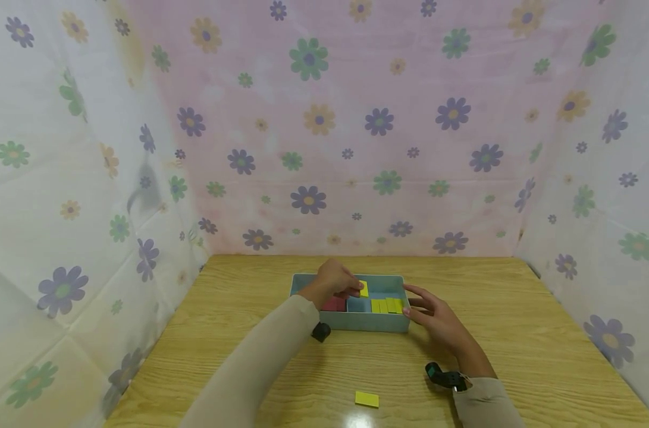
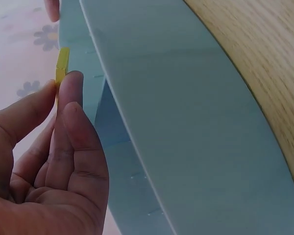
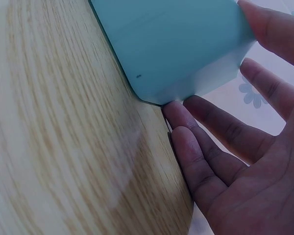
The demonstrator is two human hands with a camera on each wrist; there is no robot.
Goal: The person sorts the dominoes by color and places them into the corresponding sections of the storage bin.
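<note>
My left hand (image 1: pixel 335 279) reaches over the light blue box (image 1: pixel 364 321) and pinches a thin yellow tile (image 1: pixel 364 289) between thumb and fingertips. In the left wrist view the tile (image 2: pixel 62 63) stands on edge above the fingertips, beside the box's rim. Several yellow tiles (image 1: pixel 386 305) lie in a row in the right part of the box. Dark red tiles (image 1: pixel 333 304) sit left of them, partly hidden by my left hand. At the box's right end, my right hand (image 1: pixel 436 318) rests with extended fingers touching the end wall; its thumb is at the front corner.
One yellow tile (image 1: pixel 367 399) lies on the wooden table (image 1: pixel 238 285) near its front, between the forearms. Flowered cloth (image 1: pixel 345 148) hangs behind the table and along both sides. Each wrist wears a small black camera (image 1: pixel 321 331).
</note>
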